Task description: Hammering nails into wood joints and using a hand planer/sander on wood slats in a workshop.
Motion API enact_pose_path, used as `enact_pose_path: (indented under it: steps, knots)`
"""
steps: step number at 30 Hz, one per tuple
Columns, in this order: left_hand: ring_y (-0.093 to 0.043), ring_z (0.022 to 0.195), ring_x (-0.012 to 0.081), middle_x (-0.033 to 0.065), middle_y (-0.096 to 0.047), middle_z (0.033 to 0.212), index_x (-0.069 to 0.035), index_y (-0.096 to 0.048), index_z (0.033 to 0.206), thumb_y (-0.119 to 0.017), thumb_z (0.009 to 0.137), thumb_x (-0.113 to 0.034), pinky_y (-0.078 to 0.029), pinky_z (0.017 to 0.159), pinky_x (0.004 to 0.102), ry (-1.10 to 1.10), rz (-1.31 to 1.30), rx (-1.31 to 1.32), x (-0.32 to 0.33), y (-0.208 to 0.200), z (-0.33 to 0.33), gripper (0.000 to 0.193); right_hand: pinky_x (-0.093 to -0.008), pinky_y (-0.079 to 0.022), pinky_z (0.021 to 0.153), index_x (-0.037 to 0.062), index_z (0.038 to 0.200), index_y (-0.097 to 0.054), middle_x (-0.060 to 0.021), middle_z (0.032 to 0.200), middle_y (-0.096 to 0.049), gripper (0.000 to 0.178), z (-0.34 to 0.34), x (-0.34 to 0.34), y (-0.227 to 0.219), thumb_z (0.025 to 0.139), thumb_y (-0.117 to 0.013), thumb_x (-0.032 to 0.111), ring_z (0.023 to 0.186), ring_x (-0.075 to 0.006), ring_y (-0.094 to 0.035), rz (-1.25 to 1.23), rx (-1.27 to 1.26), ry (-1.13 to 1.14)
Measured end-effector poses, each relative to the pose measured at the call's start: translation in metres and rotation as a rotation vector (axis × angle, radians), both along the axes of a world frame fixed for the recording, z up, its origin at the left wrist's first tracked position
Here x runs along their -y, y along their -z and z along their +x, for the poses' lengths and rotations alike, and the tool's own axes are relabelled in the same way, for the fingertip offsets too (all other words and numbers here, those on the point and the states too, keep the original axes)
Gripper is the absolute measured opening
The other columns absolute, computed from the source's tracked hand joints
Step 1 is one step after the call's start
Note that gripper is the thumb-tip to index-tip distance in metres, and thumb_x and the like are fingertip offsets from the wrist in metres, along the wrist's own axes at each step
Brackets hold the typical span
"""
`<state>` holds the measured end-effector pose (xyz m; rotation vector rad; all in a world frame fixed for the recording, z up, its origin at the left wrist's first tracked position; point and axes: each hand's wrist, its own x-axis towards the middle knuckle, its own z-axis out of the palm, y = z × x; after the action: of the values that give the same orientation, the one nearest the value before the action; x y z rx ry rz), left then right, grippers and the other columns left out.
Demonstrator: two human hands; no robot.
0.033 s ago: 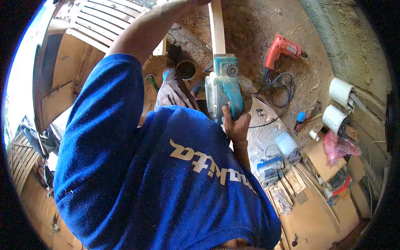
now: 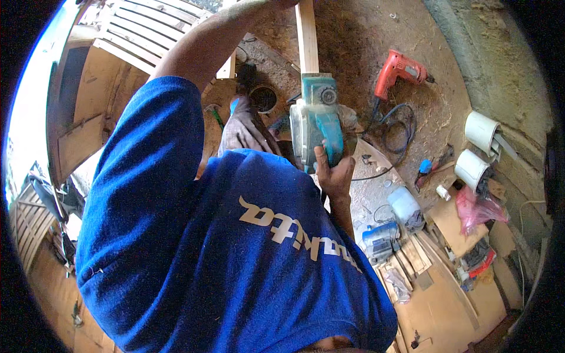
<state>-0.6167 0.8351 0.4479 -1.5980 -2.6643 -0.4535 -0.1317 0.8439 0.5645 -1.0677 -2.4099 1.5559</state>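
A teal electric hand planer (image 2: 318,120), dusty and scuffed, rests along a pale wooden strip (image 2: 306,38). My right hand (image 2: 335,172) is closed around its rear handle, thumb lying on top. The strip runs from the planer's front to the upper edge. My left arm reaches across to the far end of the strip. Only a sliver of my left hand (image 2: 285,3) shows at the top edge, beside the wood, and its fingers are out of sight. My blue shirt covers much of the lower view.
A red power drill (image 2: 400,72) lies on the floor to the right, its dark cable (image 2: 406,126) coiled below it. White cylinders (image 2: 481,130), a pink plastic bag (image 2: 478,213) and a blue-grey power tool (image 2: 380,240) lie farther right. Slatted wood (image 2: 147,26) stands at upper left.
The planer has shifted very slightly forward along the wooden strip, with my right hand still around its handle. My left arm looks nearly the same.
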Motion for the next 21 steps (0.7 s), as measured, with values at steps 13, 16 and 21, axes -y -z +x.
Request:
enact_pose_path:
  steps: [13,16,21]
  knots:
    - [-0.019,0.153,0.0386,0.0252,-0.021,0.164,0.005,-0.018,0.157,-0.046,0.1,-0.047,-0.02,0.122,0.0559,-0.023,0.064,0.01,0.0,-0.012,0.01,0.083,-0.0413,-0.054,0.075,-0.0041,0.102,-0.069,-0.0184,0.09,-0.072,0.042,-0.106,-0.022,-0.022,0.092,-0.073,0.037,0.082,-0.0299,-0.071,0.069,-0.135,-0.042]
    - [-0.023,0.152,0.0379,0.0251,-0.026,0.162,0.005,-0.021,0.156,-0.045,0.101,-0.045,-0.023,0.121,0.0563,-0.053,0.058,0.011,0.001,-0.017,0.013,0.079,-0.0418,-0.053,0.072,-0.0033,0.097,-0.07,-0.0179,0.083,-0.072,0.045,-0.128,-0.029,-0.019,0.091,-0.073,0.041,0.077,-0.031,-0.071,0.077,-0.149,-0.062]
    - [-0.033,0.147,0.0378,0.0214,-0.037,0.158,-0.003,-0.04,0.15,-0.044,0.103,-0.037,-0.034,0.11,0.0675,-0.089,0.068,0.138,-0.004,-0.044,0.018,0.058,-0.0429,-0.052,0.061,-0.0015,0.087,-0.07,-0.0162,0.07,-0.068,0.046,-0.158,-0.046,-0.009,0.092,-0.071,0.044,0.063,-0.0306,-0.068,0.124,-0.126,-0.122]
